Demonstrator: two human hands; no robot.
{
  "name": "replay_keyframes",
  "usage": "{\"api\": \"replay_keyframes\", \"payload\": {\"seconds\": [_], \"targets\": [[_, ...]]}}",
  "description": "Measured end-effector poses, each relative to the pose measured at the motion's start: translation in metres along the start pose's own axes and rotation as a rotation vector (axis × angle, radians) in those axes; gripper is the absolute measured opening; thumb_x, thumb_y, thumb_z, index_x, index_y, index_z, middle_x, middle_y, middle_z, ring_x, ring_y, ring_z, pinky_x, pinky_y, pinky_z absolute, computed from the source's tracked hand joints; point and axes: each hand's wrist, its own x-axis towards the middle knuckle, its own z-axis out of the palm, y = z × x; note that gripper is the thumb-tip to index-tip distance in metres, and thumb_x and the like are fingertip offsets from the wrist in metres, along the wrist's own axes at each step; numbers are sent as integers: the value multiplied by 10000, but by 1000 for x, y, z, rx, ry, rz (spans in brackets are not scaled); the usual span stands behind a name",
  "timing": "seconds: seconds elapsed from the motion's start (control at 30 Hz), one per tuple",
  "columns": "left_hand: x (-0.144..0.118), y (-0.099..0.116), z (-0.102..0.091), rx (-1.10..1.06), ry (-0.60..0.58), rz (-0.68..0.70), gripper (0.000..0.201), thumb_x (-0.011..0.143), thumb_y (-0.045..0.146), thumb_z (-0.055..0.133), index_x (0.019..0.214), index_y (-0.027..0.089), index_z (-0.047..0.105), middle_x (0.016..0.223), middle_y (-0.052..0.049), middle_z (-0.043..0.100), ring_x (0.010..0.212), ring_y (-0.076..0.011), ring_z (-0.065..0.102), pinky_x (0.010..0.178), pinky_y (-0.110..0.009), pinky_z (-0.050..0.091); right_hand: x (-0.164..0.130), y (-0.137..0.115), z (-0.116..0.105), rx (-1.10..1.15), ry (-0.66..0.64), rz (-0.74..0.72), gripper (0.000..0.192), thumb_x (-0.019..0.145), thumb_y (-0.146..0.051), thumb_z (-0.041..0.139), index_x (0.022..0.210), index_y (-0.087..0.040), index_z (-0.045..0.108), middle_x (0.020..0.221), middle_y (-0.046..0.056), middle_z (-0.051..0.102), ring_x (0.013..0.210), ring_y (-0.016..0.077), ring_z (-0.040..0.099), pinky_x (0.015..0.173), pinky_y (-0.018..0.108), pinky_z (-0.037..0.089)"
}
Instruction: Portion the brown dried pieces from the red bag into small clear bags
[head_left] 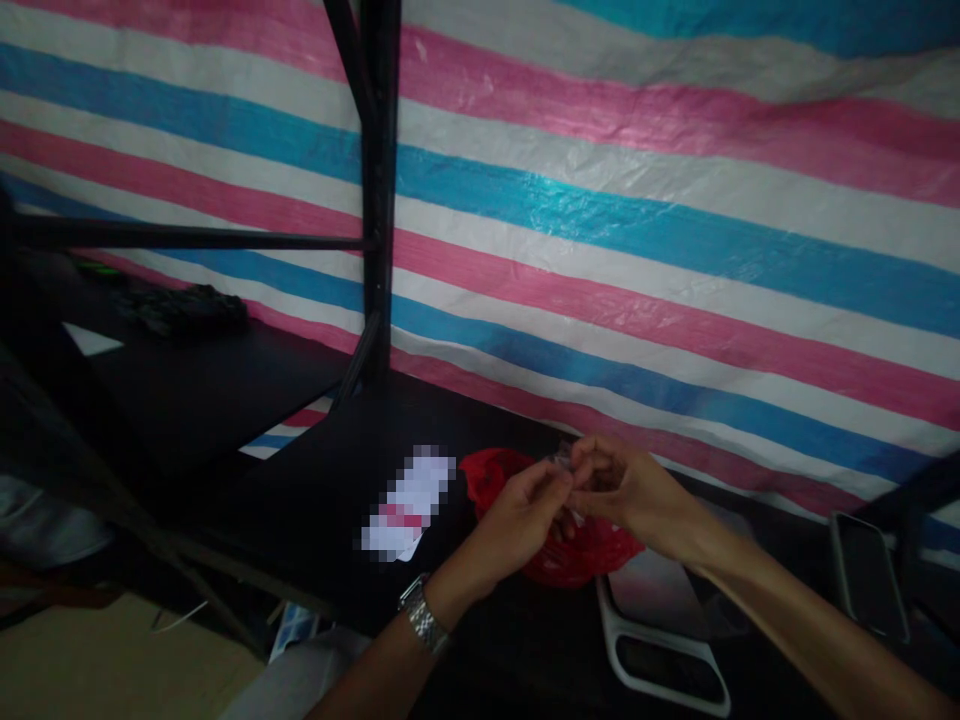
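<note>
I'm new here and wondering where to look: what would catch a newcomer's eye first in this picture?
Probably the striped sheet in pink, blue and white, filling the background behind the black rack. Next comes the bright red bag on the dark surface below, with the left hand and right hand meeting over it, fingertips at something small and clear. A silver watch shines on the left wrist.

The clear scrap [564, 453] between the left hand [525, 507] and right hand [619, 488] is too small to tell; the hands hide part of the red bag [581, 563]; blocky blurring masks the card [409, 500] at left.
</note>
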Motion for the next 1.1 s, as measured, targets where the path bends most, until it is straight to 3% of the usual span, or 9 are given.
{"api": "replay_keyframes", "payload": {"seconds": [0.27,0.47,0.6,0.77,0.93,1.0,1.1], "targets": [[10,-3,-5,92,-31,111,549,923,740,573,816,202,556,715,17,583,654,-135,538,660,-278,439,-2,5,-5,-4,22,-8,320,743,-349,891,892,-230,635,734,-24,758,694,169,743,718,301,591],[16,-9,-3,209,20,131,376,1003,554,494,887,205,571,733,28,550,657,-147,526,632,-278,409,-3,13,0,-136,180,-117,343,733,-296,805,1031,-248,642,808,-33,742,695,177,734,721,329,601],[16,-9,3,315,34,137,309,1043,439,432,864,218,554,737,23,566,692,-163,562,666,-285,414,-1,15,-5,-178,228,-90,322,724,-332,765,1000,-243,628,776,-30,723,685,179,717,691,321,576],[10,-1,3,460,39,102,229,1022,291,481,826,225,577,737,23,601,687,-167,568,677,-294,365,1,25,-12,-273,241,-92,216,741,-320,654,933,-229,613,767,-22,695,684,171,679,660,305,531],[5,9,-1,526,154,19,207,830,159,669,672,223,550,629,44,541,608,-152,457,630,-316,233,6,37,-16,-465,405,-198,114,736,-245,556,846,-238,585,771,-16,658,694,173,641,685,317,510],[6,11,2,476,193,-23,226,824,190,676,650,222,534,628,38,539,618,-151,468,627,-304,253,8,35,-14,-530,423,-216,122,776,-239,547,888,-233,596,786,-5,669,704,186,653,694,331,514],[9,12,7,309,207,-143,302,961,392,526,710,224,536,660,4,592,578,-158,529,590,-282,345,7,26,-8,-606,401,-281,113,868,-256,548,958,-226,610,833,19,702,746,204,683,716,345,524]]}}
